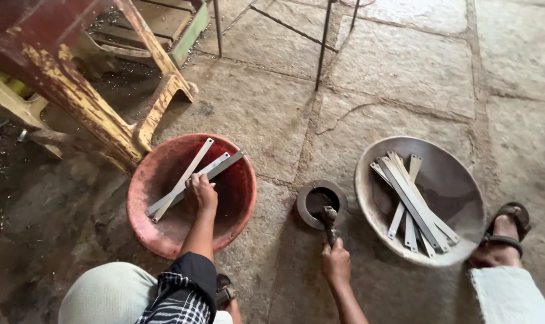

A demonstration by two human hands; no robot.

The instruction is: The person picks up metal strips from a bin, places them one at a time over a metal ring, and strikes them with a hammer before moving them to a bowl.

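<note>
Cracked stone floor (404,66): left hand (200,193) grips metal strips (191,177) in red basin (164,234); right hand (336,262) clenches hammer (329,219).

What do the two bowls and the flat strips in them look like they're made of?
The red bowl looks like plastic: dull, scuffed, dusty. The grey bowl seems to be metal, with a thin rim and a matte sheen. The flat strips look like bare steel, pale grey and straight-edged. The left hand rests on those in the red bowl.

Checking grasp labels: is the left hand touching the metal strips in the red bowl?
Touching. The head view shows the left hand closed over the metal strips where they cross inside the red bowl, with no gap between fingers and strips.
</note>
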